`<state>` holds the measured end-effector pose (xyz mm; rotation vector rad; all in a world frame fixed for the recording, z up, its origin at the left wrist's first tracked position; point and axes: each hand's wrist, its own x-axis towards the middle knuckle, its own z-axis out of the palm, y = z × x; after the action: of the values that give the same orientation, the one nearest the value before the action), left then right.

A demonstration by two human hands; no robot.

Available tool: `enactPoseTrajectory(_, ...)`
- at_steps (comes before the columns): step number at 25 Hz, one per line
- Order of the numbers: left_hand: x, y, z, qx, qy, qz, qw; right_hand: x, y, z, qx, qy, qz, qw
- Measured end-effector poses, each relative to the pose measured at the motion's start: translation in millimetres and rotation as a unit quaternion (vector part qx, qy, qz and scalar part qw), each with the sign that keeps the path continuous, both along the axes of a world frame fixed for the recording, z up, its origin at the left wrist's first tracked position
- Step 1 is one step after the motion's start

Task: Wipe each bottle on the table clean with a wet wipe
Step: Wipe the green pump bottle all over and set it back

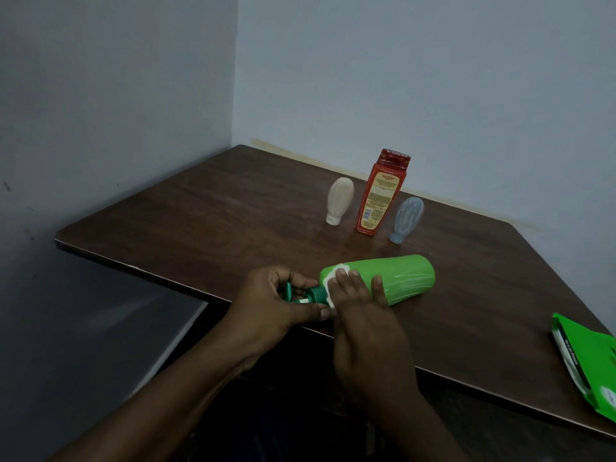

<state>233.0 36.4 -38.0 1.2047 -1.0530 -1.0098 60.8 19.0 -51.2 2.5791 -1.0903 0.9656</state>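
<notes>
A green pump bottle point(403, 276) is held sideways near the front edge of the brown table point(206, 211). My left hand point(273, 301) grips its dark green pump head. With a white wet wipe point(333, 278) under its fingers, my right hand point(363, 315) presses on the bottle's shoulder. Farther back stand a beige bottle point(340, 201) upside down on its cap, a red bottle point(381, 193) upright, and a pale blue bottle point(406, 220) upside down on its cap.
A green wet-wipe pack point(590, 365) lies at the table's right front edge. Walls close the table in at the left and the back. The floor drops away beyond the left front edge.
</notes>
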Motion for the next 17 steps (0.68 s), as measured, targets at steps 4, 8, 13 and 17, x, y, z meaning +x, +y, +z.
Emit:
enactPoseTrajectory(4, -0.3, 1.7, 0.2, 0.0, -0.013, 0.001, 1.0, 14.4, -29.6, 33.8, 0.059, 0.031, -0.021, 0.998)
enactPoseTrajectory(8, -0.8, 1.8, 0.0, -0.001, -0.016, 0.001, 1.0, 15.1, -39.4, 45.4, 0.085, 0.02, -0.04, 0.995)
enactPoseTrajectory(13, -3.7, 2.2, -0.6, -0.004, -0.002, 0.012, 1.0, -6.4, -18.7, 28.5, 0.031, 0.043, 0.001, 0.999)
enactPoseTrajectory(17, -5.4, -0.5, 1.3, -0.004, 0.018, 0.011, 1.0, -29.1, -0.9, 1.6, -0.005, 0.099, 0.041, 0.994)
